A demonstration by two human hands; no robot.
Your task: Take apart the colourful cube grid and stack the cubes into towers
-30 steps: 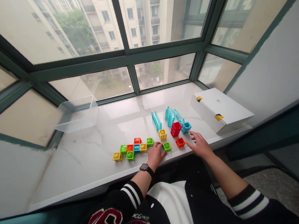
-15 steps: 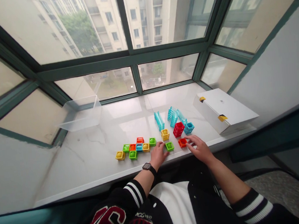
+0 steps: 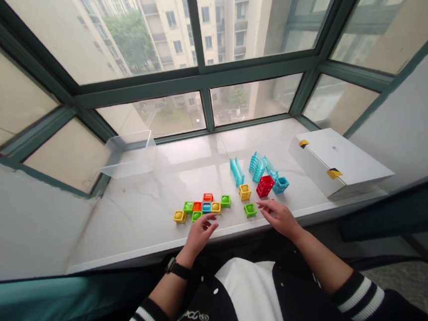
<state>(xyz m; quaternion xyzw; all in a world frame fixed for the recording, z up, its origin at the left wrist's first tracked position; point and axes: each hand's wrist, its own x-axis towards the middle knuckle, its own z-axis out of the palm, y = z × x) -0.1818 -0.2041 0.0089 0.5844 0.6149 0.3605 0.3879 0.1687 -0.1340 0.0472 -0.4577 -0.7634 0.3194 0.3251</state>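
My left hand [image 3: 201, 231] hovers at the ledge's front edge with curved fingers apart, holding nothing, just in front of a cluster of coloured cube blocks. A green block [image 3: 197, 216] and a yellow block [image 3: 215, 208] of that cluster are nearest it. My right hand [image 3: 279, 217] is open too, fingers pointing left, beside a single green block [image 3: 250, 210]. An orange-red block is almost wholly hidden behind this hand. Farther back stand a yellow cube block [image 3: 245, 192], a tall red block [image 3: 265, 186] and a blue block [image 3: 280, 184].
Clear turquoise track pieces [image 3: 257, 166] lie behind the blocks. A transparent plastic bin [image 3: 129, 160] stands at the back left of the white ledge [image 3: 122, 228]. At the right sits a white box [image 3: 345, 161] with yellow-and-black tabs. Windows rise behind the ledge.
My left hand has moved left, away from the single green block to the front of the cluster. My right hand has shifted left toward that green block, covering the orange-red one. The view has shifted slightly.
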